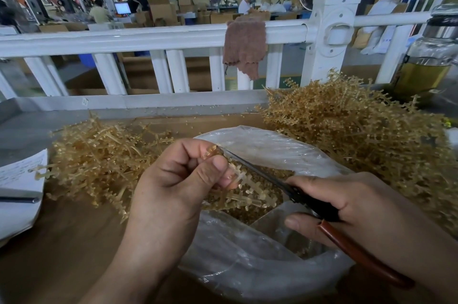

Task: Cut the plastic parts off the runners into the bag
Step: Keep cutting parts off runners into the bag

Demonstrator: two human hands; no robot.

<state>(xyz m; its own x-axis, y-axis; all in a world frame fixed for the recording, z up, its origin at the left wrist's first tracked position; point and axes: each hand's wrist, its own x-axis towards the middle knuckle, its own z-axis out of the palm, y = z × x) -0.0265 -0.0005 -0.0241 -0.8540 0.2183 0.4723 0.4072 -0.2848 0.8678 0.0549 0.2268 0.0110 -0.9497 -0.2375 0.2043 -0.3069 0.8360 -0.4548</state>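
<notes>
Nearest: left hand [178,179], thumb and curled fingers pinching one amber plastic runner [244,188], small parts along its branches. Right hand [352,207] wrapped round the handles of scissors [307,202], red-brown grip showing below the thumb. The dark blades run up-left along the runner, tip by the left fingertips; whether they are parted, cannot tell.

Both hands are over the mouth of a clear plastic bag [247,261]. Inside it, a layer of loose amber parts [250,214].

Surface: brown tabletop [62,241]. Left edge, white paper sheets [17,179] with a dark pen [19,200] on top. Left pile of runners [99,155] beside the bag. Taller right pile of runners [359,130] behind it. Small amber bits along the far edge.

Beyond: white railing [148,38], brown cloth [245,45] draped over the top rail. Far right, glass jar [426,65] with yellowish liquid.

Room: factory hall, large windows, stacked cardboard boxes [161,11], a lit monitor [122,8], several people at work stations.
</notes>
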